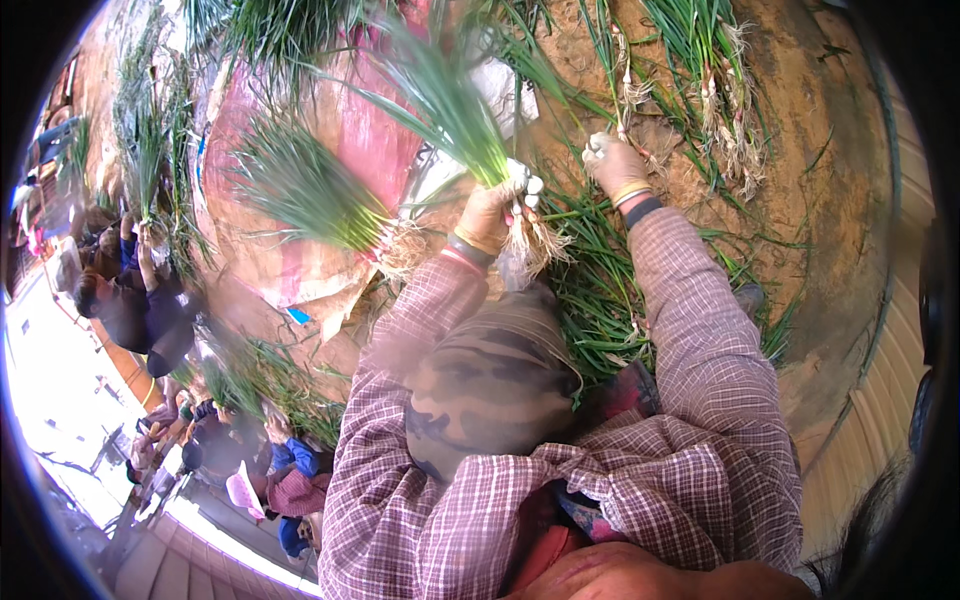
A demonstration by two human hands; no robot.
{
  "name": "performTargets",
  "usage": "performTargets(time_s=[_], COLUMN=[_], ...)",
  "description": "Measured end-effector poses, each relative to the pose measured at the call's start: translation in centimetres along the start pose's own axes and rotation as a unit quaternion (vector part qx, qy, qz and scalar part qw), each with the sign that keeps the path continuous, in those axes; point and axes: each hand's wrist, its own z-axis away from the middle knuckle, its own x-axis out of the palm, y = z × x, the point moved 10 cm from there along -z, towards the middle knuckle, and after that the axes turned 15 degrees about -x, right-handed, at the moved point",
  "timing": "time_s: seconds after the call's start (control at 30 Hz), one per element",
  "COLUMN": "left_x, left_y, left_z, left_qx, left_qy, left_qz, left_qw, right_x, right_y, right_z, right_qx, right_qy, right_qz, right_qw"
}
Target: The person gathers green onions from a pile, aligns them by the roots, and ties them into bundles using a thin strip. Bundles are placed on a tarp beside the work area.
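Observation:
My left hand (pixel 489 210), with white coverings on its fingertips, grips a bunch of long green allium plants (pixel 469 139), perhaps scallions or green garlic. Their leaves fan up and left; pale bulbs and stringy roots hang below the fist. My right hand (pixel 613 165) has its fingers curled and also wears white tip coverings. A single plant with a pale stem (pixel 622 64) lies just beyond it; whether the fingers hold anything I cannot tell. To the left, another gathered bunch (pixel 322 191) rests with its roots towards my left forearm.
Loose green leaves (pixel 600 289) litter the earthen ground beside my camouflage-covered knee (pixel 491 367). More rooted plants (pixel 716 97) lie at upper right. A pink-and-white sheet (pixel 375 135) spreads under the left bunch. Other people (pixel 142 307) work among plants at the left.

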Motion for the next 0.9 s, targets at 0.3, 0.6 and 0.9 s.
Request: performTargets(time_s=[0.3, 0.6, 0.9], left_x=[0.8, 1.3, 2.0], left_y=[-3.3, -3.6, -3.9], left_z=[-2.2, -1.2, -1.4], left_qx=[0.009, -0.029, -0.043], left_qy=[0.067, 0.041, 0.059], left_qz=[0.075, 0.049, 0.067], left_qw=[0.995, 0.998, 0.995], right_x=[-2.3, -0.5, 0.3], right_y=[-9.5, -0.4, -5.8], right_z=[8.7, 7.5, 3.4], right_qx=[-0.189, 0.086, 0.012], right_qy=[0.129, 0.107, 0.078], right_qz=[-0.196, -0.490, -0.644], right_qw=[0.954, 0.861, 0.761])
